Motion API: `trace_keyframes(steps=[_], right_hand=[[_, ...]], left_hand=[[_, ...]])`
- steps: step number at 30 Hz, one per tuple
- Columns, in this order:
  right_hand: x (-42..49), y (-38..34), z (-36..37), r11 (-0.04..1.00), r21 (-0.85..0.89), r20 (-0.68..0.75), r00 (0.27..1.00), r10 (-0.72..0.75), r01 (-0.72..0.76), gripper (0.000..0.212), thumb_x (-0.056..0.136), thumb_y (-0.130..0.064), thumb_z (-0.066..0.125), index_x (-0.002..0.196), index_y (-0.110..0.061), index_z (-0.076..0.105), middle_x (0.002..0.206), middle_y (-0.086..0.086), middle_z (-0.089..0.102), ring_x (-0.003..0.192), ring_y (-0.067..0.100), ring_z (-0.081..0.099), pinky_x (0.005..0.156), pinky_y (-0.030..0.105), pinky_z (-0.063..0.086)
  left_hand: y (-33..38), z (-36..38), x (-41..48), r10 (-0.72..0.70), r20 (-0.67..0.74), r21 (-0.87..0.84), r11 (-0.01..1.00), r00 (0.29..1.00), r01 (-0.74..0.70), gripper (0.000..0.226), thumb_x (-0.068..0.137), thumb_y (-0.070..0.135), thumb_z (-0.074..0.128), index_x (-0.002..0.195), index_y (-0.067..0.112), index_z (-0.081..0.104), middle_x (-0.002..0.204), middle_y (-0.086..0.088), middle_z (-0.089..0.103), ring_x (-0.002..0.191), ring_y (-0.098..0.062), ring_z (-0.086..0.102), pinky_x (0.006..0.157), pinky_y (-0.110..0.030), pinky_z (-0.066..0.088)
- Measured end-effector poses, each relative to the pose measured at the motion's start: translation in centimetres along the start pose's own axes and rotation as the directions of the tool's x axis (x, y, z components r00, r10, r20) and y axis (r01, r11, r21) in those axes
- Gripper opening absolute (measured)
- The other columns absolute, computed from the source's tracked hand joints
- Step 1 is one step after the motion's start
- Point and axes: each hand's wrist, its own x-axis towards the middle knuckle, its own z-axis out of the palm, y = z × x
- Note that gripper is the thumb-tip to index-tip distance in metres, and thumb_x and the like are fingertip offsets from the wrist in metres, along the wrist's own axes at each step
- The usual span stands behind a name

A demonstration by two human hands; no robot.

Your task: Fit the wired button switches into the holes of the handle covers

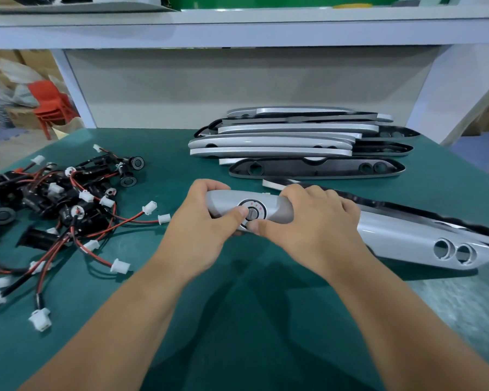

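A long silver handle cover (pixel 401 235) lies across the green table in front of me, its two round holes empty at the right end. My left hand (pixel 201 224) grips its left end, and my right hand (pixel 314 218) wraps over its middle. Both thumbs press on a round button switch (pixel 256 213) seated in the left hole. A tangled heap of wired button switches (pixel 65 198), with red and black leads and white plugs, lies at the left. More handle covers (pixel 294 136) are stacked at the back.
One dark cover (pixel 316 168) lies inside-up just behind my hands. A white shelf frame (pixel 237 35) stands over the back of the green table (pixel 237 306). Red chairs (pixel 50 104) and cardboard boxes are off the table at far left.
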Motion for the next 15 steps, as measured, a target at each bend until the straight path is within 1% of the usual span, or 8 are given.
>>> trace_keyframes(steps=[3,5,7,8,9,11,13,15], right_hand=[[-0.3,0.3,0.2,0.999,-0.009,-0.029,0.998,-0.047,0.047,0.072,0.060,-0.083,0.030,0.110,-0.035,0.048,0.098,-0.014,0.043,0.098,0.012,0.033,0.093,0.031,0.018],[-0.6,0.9,0.3,0.995,-0.013,-0.003,0.995,-0.104,0.103,0.077,0.061,-0.084,0.031,0.120,-0.038,0.044,0.107,-0.015,0.044,0.107,0.012,0.036,0.099,0.031,0.016],[-0.8,2.0,0.3,0.986,-0.044,0.060,0.985,-0.161,0.164,0.086,0.059,-0.086,0.035,0.133,-0.043,0.032,0.123,-0.019,0.042,0.120,0.009,0.032,0.107,0.033,0.013],[-0.9,2.8,0.3,0.982,-0.067,0.091,0.981,-0.172,0.178,0.090,0.059,-0.087,0.037,0.137,-0.046,0.026,0.129,-0.020,0.040,0.125,0.008,0.030,0.110,0.037,0.012],[-0.9,3.6,0.2,0.982,-0.090,0.123,0.980,-0.154,0.166,0.091,0.059,-0.087,0.040,0.139,-0.048,0.021,0.134,-0.019,0.038,0.128,0.008,0.028,0.112,0.042,0.011],[-0.6,5.6,-0.3,0.990,-0.127,0.199,0.979,-0.038,0.065,0.093,0.059,-0.086,0.046,0.140,-0.051,0.016,0.141,-0.017,0.035,0.134,0.012,0.025,0.113,0.050,0.011],[-0.2,7.9,-1.2,0.987,-0.154,0.264,0.960,0.092,-0.052,0.097,0.056,-0.086,0.050,0.140,-0.053,0.015,0.147,-0.015,0.031,0.138,0.014,0.023,0.112,0.053,0.012],[-0.1,9.9,-2.1,0.977,-0.170,0.304,0.936,0.179,-0.131,0.105,0.046,-0.092,0.046,0.139,-0.053,0.016,0.149,-0.014,0.029,0.139,0.018,0.024,0.111,0.055,0.016]], left_hand=[[-0.2,0.0,0.0,-0.007,0.002,-0.013,1.000,1.000,0.007,0.027,0.080,0.028,0.073,0.094,0.030,0.051,0.094,-0.003,0.069,0.074,-0.019,0.072,0.081,-0.047,0.057],[-0.4,-0.1,0.0,-0.029,0.006,-0.018,0.999,1.000,0.029,0.029,0.071,0.038,0.071,0.094,0.033,0.053,0.095,-0.001,0.070,0.079,-0.020,0.071,0.082,-0.048,0.056],[-0.8,-0.3,0.1,-0.054,0.033,-0.034,0.998,0.998,0.055,0.032,0.068,0.042,0.069,0.096,0.035,0.055,0.098,-0.003,0.069,0.084,-0.022,0.070,0.086,-0.049,0.055],[-1.0,-0.5,0.2,-0.067,0.050,-0.041,0.997,0.996,0.069,0.034,0.067,0.043,0.069,0.098,0.037,0.056,0.101,-0.004,0.068,0.086,-0.022,0.070,0.088,-0.049,0.054],[-1.3,-0.7,0.3,-0.081,0.063,-0.052,0.995,0.995,0.085,0.035,0.067,0.043,0.069,0.099,0.038,0.056,0.102,-0.004,0.067,0.087,-0.023,0.069,0.089,-0.048,0.053],[-1.8,-1.2,0.6,-0.106,0.059,-0.096,0.989,0.993,0.111,0.034,0.070,0.038,0.072,0.100,0.036,0.056,0.102,-0.005,0.065,0.087,-0.020,0.069,0.089,-0.046,0.054],[-2.3,-1.7,1.1,-0.121,0.034,-0.141,0.982,0.992,0.125,0.029,0.080,0.025,0.073,0.101,0.034,0.056,0.101,-0.005,0.063,0.086,-0.019,0.066,0.090,-0.045,0.054],[-2.7,-2.3,1.5,-0.131,0.034,-0.150,0.979,0.991,0.135,0.026,0.086,0.018,0.067,0.103,0.033,0.054,0.100,-0.004,0.062,0.086,-0.018,0.065,0.090,-0.044,0.054]])
